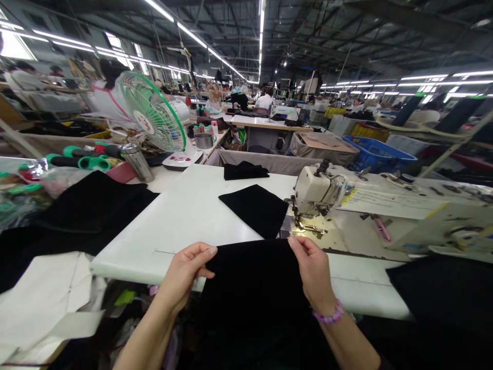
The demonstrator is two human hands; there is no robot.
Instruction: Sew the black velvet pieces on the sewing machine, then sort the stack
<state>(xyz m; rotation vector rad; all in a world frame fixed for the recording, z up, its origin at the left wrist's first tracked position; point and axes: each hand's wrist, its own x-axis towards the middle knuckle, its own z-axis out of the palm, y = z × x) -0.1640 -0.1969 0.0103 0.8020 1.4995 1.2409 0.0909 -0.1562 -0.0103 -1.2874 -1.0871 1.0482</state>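
Note:
A piece of black fabric (252, 288) hangs over the near edge of the white sewing table (185, 216). My left hand (187, 272) pinches its upper left corner and my right hand (314, 270) pinches its upper right corner, so the top edge is stretched flat between them. A purple bead bracelet circles my right wrist. Just beyond my right hand stands the white sewing machine (319, 192), its needle area lit. A second black fabric piece (256, 208) lies flat on the table in front of the machine, and a smaller folded black piece (244, 170) lies farther back.
A large black cloth pile (77, 216) covers the left side, with white paper pieces (42, 303) below it. A green-rimmed fan (152, 113), a metal flask (136, 162) and green-handled tools sit at back left. A blue basket (375, 151) is behind the machine. Other workers sit at distant tables.

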